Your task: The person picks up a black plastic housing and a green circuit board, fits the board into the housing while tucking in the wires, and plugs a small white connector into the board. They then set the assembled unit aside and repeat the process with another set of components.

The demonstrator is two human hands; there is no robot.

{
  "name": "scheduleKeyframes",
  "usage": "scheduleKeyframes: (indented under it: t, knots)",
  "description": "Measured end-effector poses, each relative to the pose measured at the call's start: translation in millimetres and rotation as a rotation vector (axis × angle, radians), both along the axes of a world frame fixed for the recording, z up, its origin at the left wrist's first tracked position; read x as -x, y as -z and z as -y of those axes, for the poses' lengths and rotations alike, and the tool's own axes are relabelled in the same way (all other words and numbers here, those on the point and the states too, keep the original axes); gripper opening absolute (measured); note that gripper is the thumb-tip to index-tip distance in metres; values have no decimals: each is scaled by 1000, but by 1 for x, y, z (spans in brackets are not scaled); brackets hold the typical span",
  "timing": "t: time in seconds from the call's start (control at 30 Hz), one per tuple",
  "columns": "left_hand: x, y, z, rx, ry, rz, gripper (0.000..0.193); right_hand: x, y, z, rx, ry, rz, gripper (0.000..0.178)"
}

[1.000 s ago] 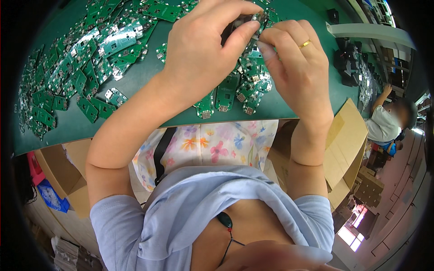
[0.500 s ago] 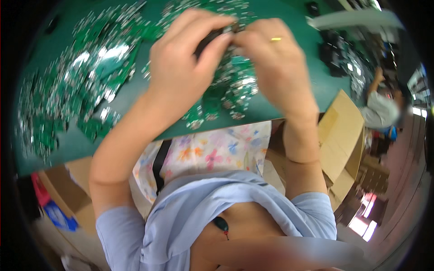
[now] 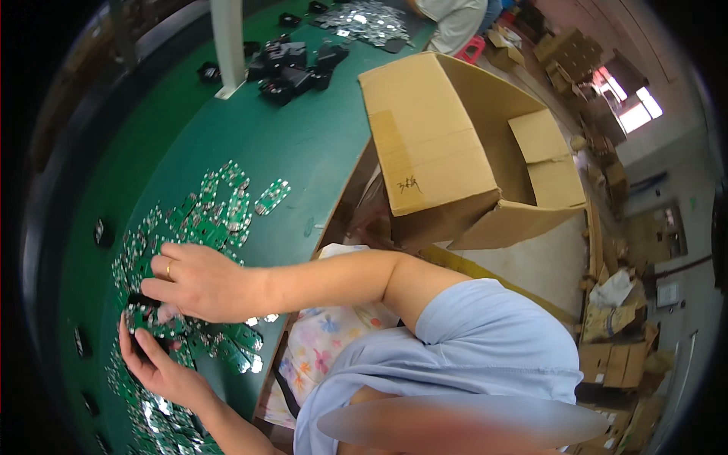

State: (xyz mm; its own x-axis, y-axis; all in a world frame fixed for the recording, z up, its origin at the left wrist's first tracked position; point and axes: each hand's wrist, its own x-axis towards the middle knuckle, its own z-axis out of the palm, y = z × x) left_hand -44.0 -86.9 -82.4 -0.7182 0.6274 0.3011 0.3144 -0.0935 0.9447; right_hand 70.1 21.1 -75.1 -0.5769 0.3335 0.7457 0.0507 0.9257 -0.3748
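I see one green circuit board (image 3: 159, 326) between the person's hands, over the heap of boards (image 3: 205, 224) on the green table (image 3: 280, 136). Its long axis runs roughly left to right in my view, the right end slightly lower; I cannot tell which end is its front. The left hand (image 3: 171, 379) pinches it, thumb on the near side and fingers beyond. The right hand (image 3: 205, 284) is bent over it with the thumb at its edge; whether those fingers grip, I cannot tell. One dark piece (image 3: 142, 300) shows just beside the board, partly hidden.

I count two hands, one gold ring (image 3: 168, 267) on the right, one loose board (image 3: 273, 196) apart from the heap, one pale post (image 3: 227, 45) and one large open carton (image 3: 432, 144). The heaped boards overlap too much to count.

Compared with half a second ago, my view has swung rightward: the hands now sit at the left, and the carton shows much larger.
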Motion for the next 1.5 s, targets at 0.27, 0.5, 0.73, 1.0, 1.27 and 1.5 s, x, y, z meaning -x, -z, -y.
scheduleKeyframes:
  t: [0.27, 0.5, 0.73, 1.0, 1.27, 1.5]
  knots:
    - [-10, -1, -8, -71, 128, 126, 37, -10, 12, 3, 896, -199, -145, 26]
    - [-8, 2, -3, 33, 245, 40, 41, -9, 13, 2, 836, -160, -275, 30]
    - [2, 12, -7, 170, 268, 165, 42, -25, 11, -8, 1382, -464, -365, 29]
    - [-4, -6, -4, 61, 392, 552, 34, -29, 10, 20, 556, -121, -11, 35]
    - [-7, 2, -5, -18, 378, 503, 30, -30, 8, -5, 102, -347, -4, 26]
    - [-11, 7, -7, -94, 381, 536, 31, -27, 5, -6, -96, -280, 20, 28]
